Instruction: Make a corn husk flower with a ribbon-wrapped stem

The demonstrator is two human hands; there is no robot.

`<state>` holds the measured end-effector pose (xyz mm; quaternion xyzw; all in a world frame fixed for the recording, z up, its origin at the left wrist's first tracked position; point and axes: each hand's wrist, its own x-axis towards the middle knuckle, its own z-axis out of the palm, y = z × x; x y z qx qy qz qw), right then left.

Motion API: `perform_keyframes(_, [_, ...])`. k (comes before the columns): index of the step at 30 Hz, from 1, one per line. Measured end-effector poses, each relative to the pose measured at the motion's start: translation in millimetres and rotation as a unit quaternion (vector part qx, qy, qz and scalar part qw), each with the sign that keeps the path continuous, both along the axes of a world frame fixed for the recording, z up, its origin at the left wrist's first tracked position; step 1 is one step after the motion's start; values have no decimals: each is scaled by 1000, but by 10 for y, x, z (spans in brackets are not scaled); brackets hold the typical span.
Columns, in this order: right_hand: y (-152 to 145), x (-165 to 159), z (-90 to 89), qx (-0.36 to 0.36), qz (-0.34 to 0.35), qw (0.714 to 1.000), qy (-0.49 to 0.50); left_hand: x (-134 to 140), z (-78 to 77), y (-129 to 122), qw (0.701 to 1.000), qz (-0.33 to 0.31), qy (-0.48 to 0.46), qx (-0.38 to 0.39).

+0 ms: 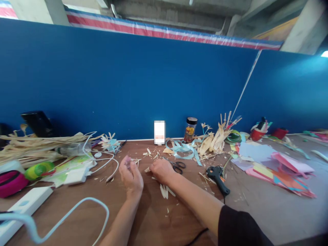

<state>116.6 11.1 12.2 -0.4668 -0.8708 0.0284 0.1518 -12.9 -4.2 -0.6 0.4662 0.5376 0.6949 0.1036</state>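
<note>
Near the person, smooth, tapered pale slivers lie on the brown table. Just beyond, the right hand seems to pinch a small pale scrap; this looks like piece-by-piece handling, calling next for a light fingertip grip. The left hand curls loosely, its hold unclear. Farther lie black scissors, glossy ribbon, papery husks.

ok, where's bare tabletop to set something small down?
Tabletop between pale cable loop and left forearm; also right of the glue gun, nearer than the coloured paper. Crowded: around the right hand, with scissors and pale strips.
</note>
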Motion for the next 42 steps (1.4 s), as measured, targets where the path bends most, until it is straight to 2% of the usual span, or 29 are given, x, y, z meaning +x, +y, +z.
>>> perform_keyframes(3, [-29,48,-39,-7,-68,991,112,47,7,-9,996,-84,8,-41])
perform_keyframes(5, [-36,65,-64,-25,-93,978,187,91,12,-19,979,-182,-19,-88])
perform_keyframes(8, [-55,59,-91,-59,-92,955,277,141,16,-41,920,-340,-98,-167])
perform_keyframes(10, [-85,39,-106,-75,-83,942,316,148,10,-52,888,-387,-142,-203])
perform_keyframes(12, [-121,15,-124,-107,-70,920,371,133,-5,-54,885,-380,-165,-213])
perform_keyframes(14, [-149,0,-147,-144,-58,890,429,109,-26,-44,896,-356,-170,-205])
perform_keyframes(16, [-160,0,-171,-163,-60,872,457,92,-46,-31,907,-332,-164,-199])
perform_keyframes(24, [-126,67,-234,-134,-101,907,386,121,-75,-39,934,-269,-128,-200])
perform_keyframes(28, [-156,72,-216,-112,-122,933,321,108,-67,-47,945,-246,-60,-208])
perform_keyframes(32, [-183,165,-95,-82,-125,958,246,77,-33,-65,962,-191,74,-183])
perform_keyframes(34, [-166,282,-3,-62,-130,967,208,76,-13,-79,963,-178,113,-170])
perform_keyframes(38, [-58,603,159,-32,-186,974,124,107,6,-107,956,-197,142,-165])
perform_keyframes(42, [106,871,220,-22,-248,968,44,146,3,-140,950,-224,159,-146])
